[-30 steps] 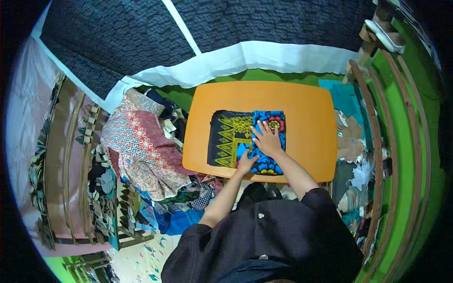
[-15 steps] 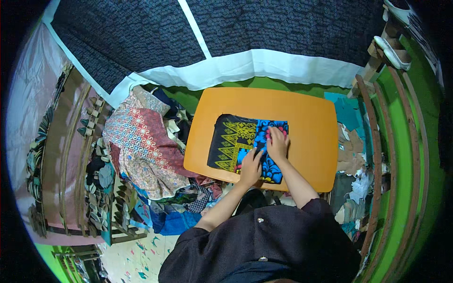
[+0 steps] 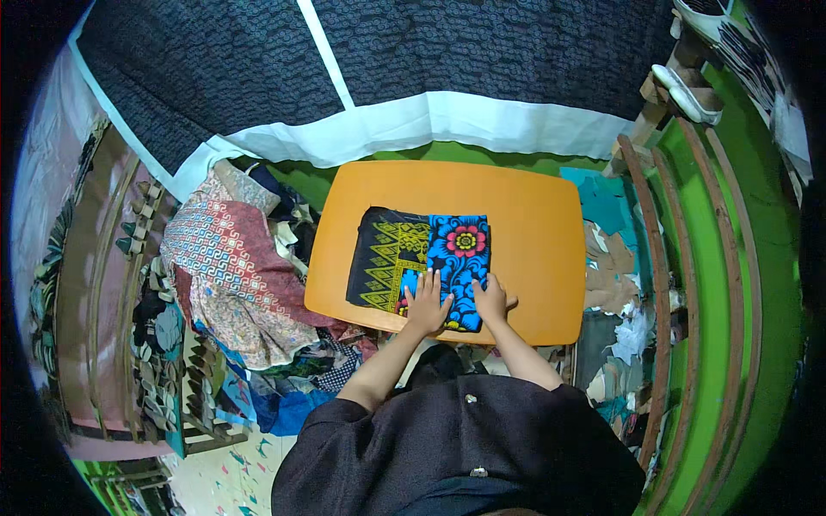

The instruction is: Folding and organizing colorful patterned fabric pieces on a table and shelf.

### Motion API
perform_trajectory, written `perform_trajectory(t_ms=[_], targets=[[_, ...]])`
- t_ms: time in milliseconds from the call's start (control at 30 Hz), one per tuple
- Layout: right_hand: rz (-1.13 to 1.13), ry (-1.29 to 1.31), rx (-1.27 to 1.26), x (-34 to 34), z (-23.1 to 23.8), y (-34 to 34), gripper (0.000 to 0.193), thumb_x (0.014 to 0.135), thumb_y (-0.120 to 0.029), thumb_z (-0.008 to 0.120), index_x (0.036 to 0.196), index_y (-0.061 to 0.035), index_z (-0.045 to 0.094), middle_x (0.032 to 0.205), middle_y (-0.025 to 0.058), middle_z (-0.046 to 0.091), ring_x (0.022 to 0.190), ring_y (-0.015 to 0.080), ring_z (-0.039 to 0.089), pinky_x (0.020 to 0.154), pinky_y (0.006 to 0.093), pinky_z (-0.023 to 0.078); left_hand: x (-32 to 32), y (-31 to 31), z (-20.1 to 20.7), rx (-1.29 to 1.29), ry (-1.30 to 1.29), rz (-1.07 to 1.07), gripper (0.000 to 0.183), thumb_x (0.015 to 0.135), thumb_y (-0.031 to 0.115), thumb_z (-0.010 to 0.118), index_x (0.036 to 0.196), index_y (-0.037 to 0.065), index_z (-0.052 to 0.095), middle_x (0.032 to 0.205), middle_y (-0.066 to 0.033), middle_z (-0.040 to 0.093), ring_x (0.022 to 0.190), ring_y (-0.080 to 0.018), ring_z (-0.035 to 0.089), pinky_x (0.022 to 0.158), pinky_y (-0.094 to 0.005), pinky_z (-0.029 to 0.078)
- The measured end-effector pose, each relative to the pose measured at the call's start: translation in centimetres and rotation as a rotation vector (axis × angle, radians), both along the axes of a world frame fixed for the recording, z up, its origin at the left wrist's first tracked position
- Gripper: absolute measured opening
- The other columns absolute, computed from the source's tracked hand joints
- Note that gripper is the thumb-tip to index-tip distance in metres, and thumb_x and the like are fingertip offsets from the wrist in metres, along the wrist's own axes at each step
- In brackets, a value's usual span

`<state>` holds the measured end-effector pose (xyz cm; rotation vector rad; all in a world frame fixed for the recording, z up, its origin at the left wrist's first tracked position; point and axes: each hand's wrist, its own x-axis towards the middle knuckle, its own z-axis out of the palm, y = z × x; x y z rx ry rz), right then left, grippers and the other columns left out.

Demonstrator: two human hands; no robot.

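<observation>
We see both hands on a folded patterned cloth (image 3: 415, 254), which lies flat near the middle of the orange worktop (image 3: 535, 232), its near edge close to the worktop's near edge. Our left hand (image 3: 428, 307) is spread with straight fingers, palm down and gripping nothing, over the lower part of the cloth. Our right hand (image 3: 490, 301) rests at the cloth's right edge; we cannot tell whether it pinches that edge or only presses on it. The cloth shows 2 main areas: black with yellow zigzags on the left, and a blue floral panel with 1 large red flower on the right. Left of the worktop we have a heap of printed fabrics (image 3: 237, 258); to the right stand wooden rails (image 3: 647, 258).
</observation>
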<state>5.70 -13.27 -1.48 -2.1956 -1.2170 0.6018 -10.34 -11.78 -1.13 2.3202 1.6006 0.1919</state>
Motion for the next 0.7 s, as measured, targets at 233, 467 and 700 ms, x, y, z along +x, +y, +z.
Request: perform_trajectory(t_ms=[233, 467, 700], targets=[[-0.016, 0.475, 0.272, 2.4, 4.9, -2.2, 0.026, 0.079, -0.015, 0.061, 0.094, 0.0024, 0.051, 0.076, 0.0086, 0.058, 0.065, 0.0105, 0.053, 0.054, 0.0238, 0.04, 4.0, -1.4, 1.9, -0.326, -0.183, 0.013, 0.064, 0.089, 0.048, 0.026, 0.137, 0.007, 0.014, 0.143, -0.0118, 0.013, 0.132, -0.0313, 0.011, 0.096, -0.0645, 0.001], [0.118, 0.711, 0.384, 2.6, 9.5, -2.1, 0.035, 0.082, -0.011, 0.058, 0.111, 0.0062, 0.049, 0.084, 0.0099, 0.061, 0.071, 0.0103, 0.056, 0.064, 0.0234, 0.046, 5.8, 0.0, 3.1, -0.527, -0.487, 0.062, 0.06, 0.091, 0.05, 0.008, 0.135, 0.014, 0.026, 0.141, -0.0092, 0.024, 0.132, -0.0259, 0.015, 0.094, -0.0611, -0.009], [0.465, 0.24, 0.265, -3.8, 10.8, -1.3, 0.034, 0.079, -0.024, 0.052, 0.109, -0.0099, 0.058, 0.096, 0.0144, 0.062, 0.095, 0.0294, 0.055, 0.086, 0.0402, 0.034, -1.0, 1.8, 6.3, -1.001, -1.365, 0.325, 0.077, 0.084, 0.065, 0.018, 0.126, 0.004, 0.038, 0.119, -0.0133, 0.048, 0.107, -0.0219, 0.049, 0.096, -0.0365, 0.036]])
